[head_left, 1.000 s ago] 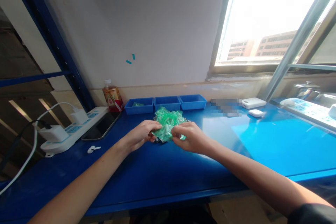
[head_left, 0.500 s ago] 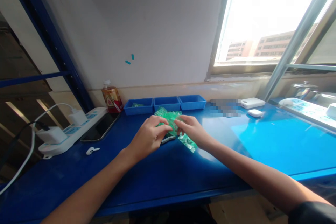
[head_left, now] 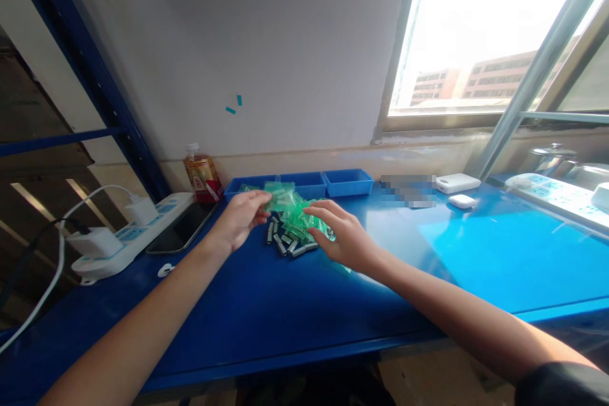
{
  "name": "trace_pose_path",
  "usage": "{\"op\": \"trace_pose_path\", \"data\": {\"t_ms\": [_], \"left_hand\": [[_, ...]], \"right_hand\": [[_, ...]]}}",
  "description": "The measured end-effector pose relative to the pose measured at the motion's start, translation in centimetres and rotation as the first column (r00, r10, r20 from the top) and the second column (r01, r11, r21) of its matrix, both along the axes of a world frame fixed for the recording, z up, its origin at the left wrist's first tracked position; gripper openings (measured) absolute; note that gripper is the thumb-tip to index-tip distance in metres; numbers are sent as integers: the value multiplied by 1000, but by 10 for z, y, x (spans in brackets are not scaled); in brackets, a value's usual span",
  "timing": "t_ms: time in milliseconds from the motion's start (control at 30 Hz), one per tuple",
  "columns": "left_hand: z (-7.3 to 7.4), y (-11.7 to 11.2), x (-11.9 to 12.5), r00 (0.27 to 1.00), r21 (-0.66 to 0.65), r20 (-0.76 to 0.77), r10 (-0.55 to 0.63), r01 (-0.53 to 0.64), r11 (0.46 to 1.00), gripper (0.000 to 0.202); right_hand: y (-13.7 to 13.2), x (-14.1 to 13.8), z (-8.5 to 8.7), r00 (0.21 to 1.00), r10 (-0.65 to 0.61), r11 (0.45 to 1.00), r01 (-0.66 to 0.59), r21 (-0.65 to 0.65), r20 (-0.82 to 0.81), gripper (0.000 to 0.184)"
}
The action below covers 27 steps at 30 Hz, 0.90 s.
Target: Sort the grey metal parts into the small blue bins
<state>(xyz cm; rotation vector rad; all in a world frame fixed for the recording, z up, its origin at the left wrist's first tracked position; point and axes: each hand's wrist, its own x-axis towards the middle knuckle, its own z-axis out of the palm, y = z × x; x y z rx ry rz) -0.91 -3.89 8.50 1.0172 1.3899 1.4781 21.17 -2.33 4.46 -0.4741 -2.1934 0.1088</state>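
Between the fingertips of my left hand (head_left: 240,219) is a small clear green plastic bag (head_left: 280,195), slightly blurred, raised in front of the blue bins. My right hand (head_left: 345,238) has its thumb and fingers apart, beside a heap of green plastic bags (head_left: 301,222). Several short dark-grey, metallic-looking cylindrical pieces (head_left: 280,244) lie at the heap's near left edge. Part of the heap is hidden behind my right hand. What the raised bag contains, I cannot make out.
Three blue bins (head_left: 349,184) stand in a row against the wall. To the left are a drink bottle (head_left: 202,174), a phone (head_left: 181,228), a power strip (head_left: 128,241) and a white earbud (head_left: 165,269). Two white cases (head_left: 457,183) and another power strip (head_left: 561,200) lie right.
My left hand has moved left and slightly up, carrying a green bag off the heap. My right hand's fingers have spread apart. More of the grey pieces now show.
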Motion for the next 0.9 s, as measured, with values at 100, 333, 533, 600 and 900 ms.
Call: {"op": "trace_pose_path", "data": {"t_ms": [100, 333, 533, 600, 900], "left_hand": [[16, 24, -30, 980, 91, 103, 170, -180, 979, 20], [-27, 19, -54, 822, -85, -568, 46, -114, 990, 57], [-52, 13, -18, 480, 26, -877, 2, 44, 999, 35], [-55, 18, -9, 500, -3, -866, -21, 37, 999, 34], [-44, 9, -2, 662, 260, -718, 215, -31, 965, 26]], "right_hand": [[2, 2, 2, 1000, -5, 1000, 5, 0, -6, 27], [5, 6, 3, 997, -22, 1000, 22, 1, -70, 27], [2, 8, 7, 997, 5, 1000, -4, 10, -83, 25], [2, 7, 6, 998, 5, 1000, -5, 3, -70, 27], [5, 2, 1, 998, -19, 984, 30, -176, 68, 23]]}}
